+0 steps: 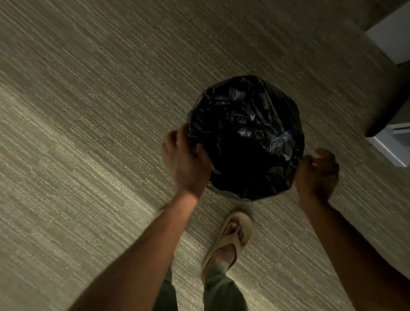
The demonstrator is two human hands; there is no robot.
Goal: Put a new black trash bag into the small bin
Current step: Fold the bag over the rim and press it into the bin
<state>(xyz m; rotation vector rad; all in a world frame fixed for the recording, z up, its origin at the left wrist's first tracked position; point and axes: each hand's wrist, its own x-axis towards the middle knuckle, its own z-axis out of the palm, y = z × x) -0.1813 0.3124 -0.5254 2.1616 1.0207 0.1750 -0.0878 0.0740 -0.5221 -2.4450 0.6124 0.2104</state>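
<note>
A black trash bag (246,138) is draped over the round mouth of the small bin, covering its rim, so the bin itself stays hidden under the plastic. The bin stands on the carpet just ahead of my feet. My left hand (185,161) grips the bag at the bin's left rim, fingers curled over the edge. On the near right side, my right hand (317,174) is closed and pinches the bag's edge. Both hands are blurred.
Beige striped carpet (75,116) covers the floor all around. White furniture (402,141) stands to the right of the bin, with another white piece (397,35) further back. My sandalled foot (231,238) is directly below the bin.
</note>
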